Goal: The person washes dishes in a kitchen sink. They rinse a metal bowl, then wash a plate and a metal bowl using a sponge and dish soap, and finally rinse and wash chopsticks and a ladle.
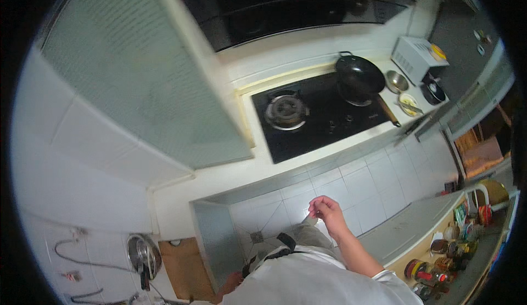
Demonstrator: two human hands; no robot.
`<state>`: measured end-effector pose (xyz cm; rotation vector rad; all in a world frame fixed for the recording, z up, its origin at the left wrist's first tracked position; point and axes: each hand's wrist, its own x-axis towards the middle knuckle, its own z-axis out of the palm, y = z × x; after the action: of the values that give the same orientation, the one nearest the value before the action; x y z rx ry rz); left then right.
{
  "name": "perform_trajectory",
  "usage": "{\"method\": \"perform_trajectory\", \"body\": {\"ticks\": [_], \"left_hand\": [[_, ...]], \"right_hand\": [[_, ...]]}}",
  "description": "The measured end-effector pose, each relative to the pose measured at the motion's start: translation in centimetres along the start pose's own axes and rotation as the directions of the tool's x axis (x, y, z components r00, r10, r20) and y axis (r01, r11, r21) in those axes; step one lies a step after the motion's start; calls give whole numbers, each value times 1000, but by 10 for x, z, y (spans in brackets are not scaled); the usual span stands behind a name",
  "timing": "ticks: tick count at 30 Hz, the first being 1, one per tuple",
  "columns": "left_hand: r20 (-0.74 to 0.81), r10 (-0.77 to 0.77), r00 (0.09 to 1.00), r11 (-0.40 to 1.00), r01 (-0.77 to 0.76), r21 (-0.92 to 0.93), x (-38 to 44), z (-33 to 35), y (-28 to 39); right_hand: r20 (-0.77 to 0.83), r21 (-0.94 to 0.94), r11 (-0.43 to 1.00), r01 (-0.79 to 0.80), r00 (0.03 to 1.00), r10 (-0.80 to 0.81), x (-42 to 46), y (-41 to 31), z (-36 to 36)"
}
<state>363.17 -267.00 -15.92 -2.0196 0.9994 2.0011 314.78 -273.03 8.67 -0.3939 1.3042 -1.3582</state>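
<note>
My right hand (326, 211) hangs over the tiled floor in front of my body, its fingers curled, and I see nothing clearly held in it. Low in the view, my left hand (232, 282) is near my hip and the wooden cutting board (187, 268); its fingers are mostly hidden. Ahead is a black gas hob (317, 130) with a bare left burner (287, 111). A black wok (360, 74) with a wooden handle stands over the right burner.
Right of the wok are a metal bowl (397, 81), a plate of food (408, 104) and a white appliance (416, 58). Jars (424, 272) crowd a shelf at lower right. A pan (143, 255) sits left of the board. The range hood (280, 13) overhangs the hob.
</note>
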Motion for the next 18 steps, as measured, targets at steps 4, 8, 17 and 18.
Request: {"method": "perform_trajectory", "body": {"ticks": [4, 8, 17, 18], "left_hand": [[195, 385, 902, 835, -431, 344, 58, 5, 63], [243, 447, 861, 799, -506, 325, 101, 37, 173], [223, 131, 966, 758, -242, 606, 91, 178, 383], [238, 118, 964, 753, -243, 612, 96, 185, 389]], "right_hand": [[-177, 79, 990, 119, 979, -104, 13, -35, -83], [-369, 197, 958, 207, 921, -123, -1, -55, -151], [-685, 319, 870, 376, 726, -62, -49, -60, -249], [-713, 330, 855, 400, 699, -52, -52, -58, -258]]}}
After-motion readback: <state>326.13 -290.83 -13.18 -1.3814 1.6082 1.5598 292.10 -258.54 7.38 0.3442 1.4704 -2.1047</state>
